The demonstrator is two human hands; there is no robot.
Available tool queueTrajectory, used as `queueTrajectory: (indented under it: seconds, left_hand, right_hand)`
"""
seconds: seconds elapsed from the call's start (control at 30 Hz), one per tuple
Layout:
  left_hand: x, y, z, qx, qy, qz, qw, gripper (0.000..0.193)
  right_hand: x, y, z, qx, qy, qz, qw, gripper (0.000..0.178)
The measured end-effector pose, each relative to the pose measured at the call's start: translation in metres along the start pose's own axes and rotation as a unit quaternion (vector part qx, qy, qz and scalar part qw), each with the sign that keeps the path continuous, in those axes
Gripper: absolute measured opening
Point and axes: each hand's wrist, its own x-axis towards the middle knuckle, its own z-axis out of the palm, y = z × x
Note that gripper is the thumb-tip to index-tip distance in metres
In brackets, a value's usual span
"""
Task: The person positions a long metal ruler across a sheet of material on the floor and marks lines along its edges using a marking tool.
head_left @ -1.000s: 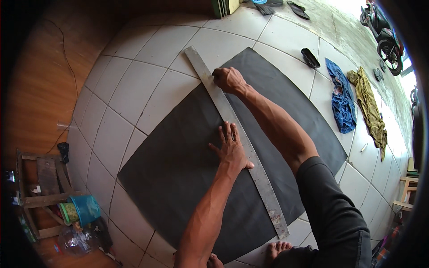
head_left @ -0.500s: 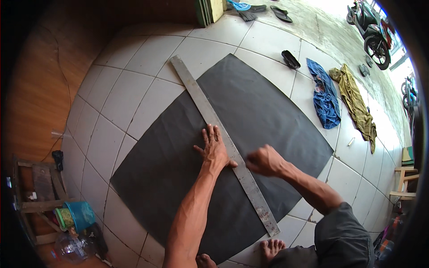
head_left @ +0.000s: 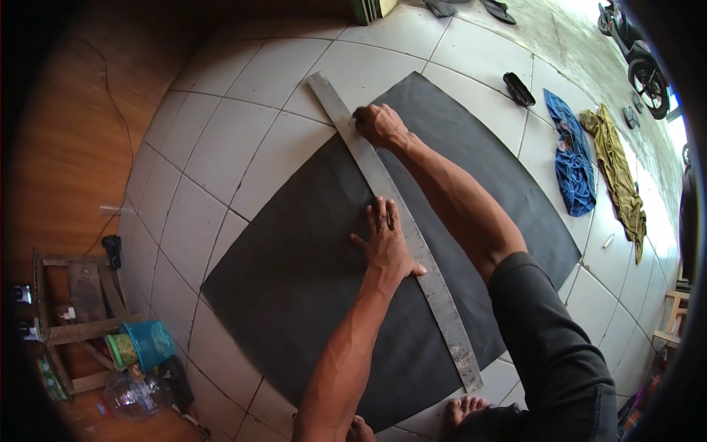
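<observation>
A long metal straightedge (head_left: pixel 440 302) lies slantwise across a large black sheet (head_left: pixel 287 272), overhanging it at both ends. My left hand (head_left: pixel 387 247) presses down near the straightedge's middle, fingers spread, partly on the metal and partly on the sheet. Toward the far end, my right hand (head_left: pixel 381 125) is closed in a fist at the straightedge's right edge, by the sheet's far border. Something small and dark pokes out of that fist, but its kind cannot be made out.
White floor tiles (head_left: pixel 221 136) surround the sheet. Blue cloth (head_left: pixel 573 166), olive cloth (head_left: pixel 615 173) and a dark sandal (head_left: pixel 519 89) lie at right. On the left stand a wooden frame (head_left: pixel 85 328) and a teal bucket (head_left: pixel 151 344). My bare foot (head_left: pixel 465 407) is beside the straightedge's near end.
My right fist has moved from beside my left hand to the straightedge's far end. My left hand keeps its place on the straightedge. The whole view has shifted slightly.
</observation>
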Motion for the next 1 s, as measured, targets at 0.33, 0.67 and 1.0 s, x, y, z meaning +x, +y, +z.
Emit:
queueTrajectory:
  seconds: [0.33, 0.67, 1.0]
  left_hand:
    - [0.006, -0.007, -0.002, 0.007, -0.031, -0.03, 0.999, 0.155]
    - [0.007, -0.002, -0.003, 0.01, -0.028, -0.04, 0.999, 0.155]
    - [0.004, -0.002, 0.0, -0.002, -0.009, -0.017, 1.0, 0.15]
  right_hand:
    - [-0.34, -0.058, -0.095, 0.03, -0.125, -0.015, 0.992, 0.02]
    - [-0.516, -0.097, -0.163, 0.029, -0.287, 0.117, 0.951, 0.02]
    - [-0.122, -0.007, -0.041, -0.029, -0.116, -0.114, 0.986, 0.035]
